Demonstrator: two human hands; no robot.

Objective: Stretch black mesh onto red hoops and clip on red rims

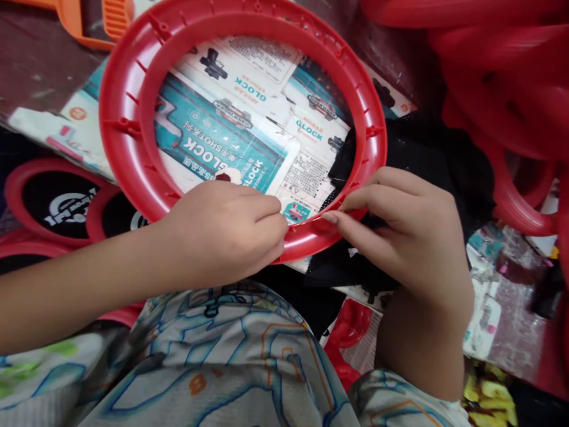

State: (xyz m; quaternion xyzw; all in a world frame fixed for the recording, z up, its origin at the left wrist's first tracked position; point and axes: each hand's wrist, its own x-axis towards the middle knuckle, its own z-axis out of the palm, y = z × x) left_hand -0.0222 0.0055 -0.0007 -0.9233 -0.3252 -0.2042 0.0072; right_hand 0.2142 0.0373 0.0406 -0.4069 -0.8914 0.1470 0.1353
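Observation:
A large red plastic ring [124, 127] with small pegs along its rim lies tilted over printed cardboard sheets [222, 127]. My left hand [226, 228] is closed on the ring's near edge. My right hand [400, 225] pinches the same edge from the right, its fingertips pressing black mesh fabric [422, 154] against the rim. The mesh spreads off to the right under my right hand. The two hands nearly touch at the ring's lowest point.
Several more red rings [511, 89] are piled at the upper right. Finished red rings with black printed mesh [57, 201] lie at the left. An orange plastic piece [89, 21] sits at the top left. My patterned clothing [231, 362] fills the foreground.

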